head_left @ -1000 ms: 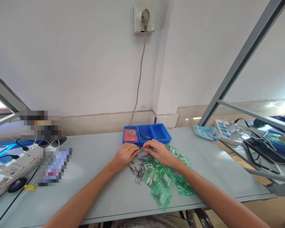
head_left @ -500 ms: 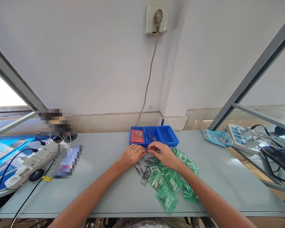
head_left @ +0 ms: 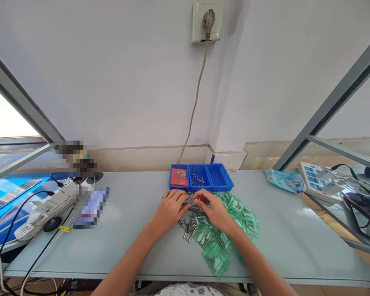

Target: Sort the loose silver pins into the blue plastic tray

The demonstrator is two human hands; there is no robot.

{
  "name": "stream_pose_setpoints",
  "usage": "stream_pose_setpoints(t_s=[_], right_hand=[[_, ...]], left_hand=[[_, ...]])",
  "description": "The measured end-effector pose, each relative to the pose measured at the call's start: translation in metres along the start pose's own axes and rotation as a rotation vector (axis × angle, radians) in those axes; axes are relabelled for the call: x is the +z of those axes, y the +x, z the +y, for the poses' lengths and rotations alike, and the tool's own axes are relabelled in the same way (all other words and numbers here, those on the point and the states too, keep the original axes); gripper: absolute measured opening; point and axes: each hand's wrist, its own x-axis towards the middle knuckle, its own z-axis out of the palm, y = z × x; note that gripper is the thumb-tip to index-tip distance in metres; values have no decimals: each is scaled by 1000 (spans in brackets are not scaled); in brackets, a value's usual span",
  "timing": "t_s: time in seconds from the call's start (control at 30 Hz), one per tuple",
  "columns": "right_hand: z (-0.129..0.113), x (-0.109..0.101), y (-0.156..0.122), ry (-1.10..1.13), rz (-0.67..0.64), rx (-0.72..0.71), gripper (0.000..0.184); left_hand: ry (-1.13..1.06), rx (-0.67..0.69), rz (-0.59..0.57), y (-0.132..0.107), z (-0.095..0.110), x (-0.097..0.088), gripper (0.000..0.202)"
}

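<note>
My left hand (head_left: 170, 209) is over the back of a pile of small silver metal pins (head_left: 189, 227), its thumb and fingers closing round pins at the pile's edge. Facing it, my right hand (head_left: 215, 209) pinches at the same pins with thumb and forefinger; the fingertips of both hands nearly meet. How many pins each one holds is too small to tell. Green plastic bags (head_left: 216, 257) with pins inside lie right of the pile, partly under my right forearm. Just behind my hands stands a blue three-part tray (head_left: 220, 189), with a few pins in its middle compartment.
A red packet (head_left: 179, 177) lies in the tray's left compartment. To the left are a power strip (head_left: 46, 209), cables and a blurred phone-like object (head_left: 91, 207). At right are a light-blue packet (head_left: 285, 181) and another power strip (head_left: 317, 183). Metal frame bars slope on both sides.
My hands have drawn slightly back from the tray and down toward the pile, uncovering the pins in the middle compartment. The whole view has shifted a little.
</note>
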Motion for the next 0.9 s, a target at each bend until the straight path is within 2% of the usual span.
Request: stream_pose_setpoints(t_s=[0.13, 0.3, 0.5, 0.9], right_hand=[[5, -4, -1, 180, 54, 61, 24], [14, -9, 0, 406, 113, 153, 35], [12, -16, 0, 424, 247, 221, 44], [26, -13, -3, 420, 238, 274, 39]], left_hand=[[-20, -114, -15, -15, 7, -6, 34], [-13, -229, 15, -36, 14, 2, 44], [-11, -290, 12, -48, 13, 8, 46], [-47, -392, -97, -47, 7, 15, 59]])
